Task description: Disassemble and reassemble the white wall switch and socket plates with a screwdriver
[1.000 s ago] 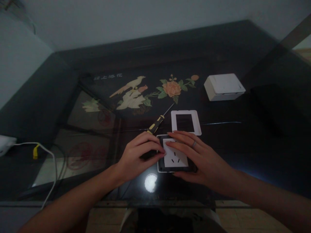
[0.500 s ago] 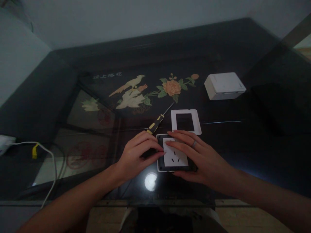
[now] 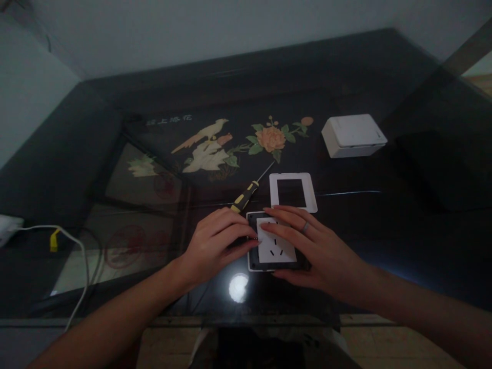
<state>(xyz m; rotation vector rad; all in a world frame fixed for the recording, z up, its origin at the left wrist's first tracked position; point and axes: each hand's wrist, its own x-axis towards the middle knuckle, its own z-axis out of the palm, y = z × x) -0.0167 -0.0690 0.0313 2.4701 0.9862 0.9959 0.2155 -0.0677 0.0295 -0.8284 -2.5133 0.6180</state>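
A wall socket (image 3: pixel 277 249) with a white face and a dark surround lies in front of me on the table. My right hand (image 3: pixel 307 246), wearing a ring, grips it from the right, fingers across the top and thumb at the near edge. At the socket's left side, the thumb and forefinger of my left hand (image 3: pixel 225 241) are pinched together; whatever is between the tips is too small to make out. Just beyond the left hand lies a yellow and black screwdriver (image 3: pixel 246 196), its shaft pointing away to the right. A white cover frame (image 3: pixel 312 197) rests behind the socket.
The dark glossy table (image 3: pixel 357 225) carries an inlaid bird and flower picture (image 3: pixel 271 139). Farther back on the right sits a white box (image 3: pixel 355 136). At the left edge, a white cable (image 3: pixel 85 261) with a yellow tag (image 3: pixel 54 240) runs down off the table.
Both hands keep their hold at the socket with hardly any movement. The whole view has shifted very slightly; the screwdriver, frame and box stay in place.
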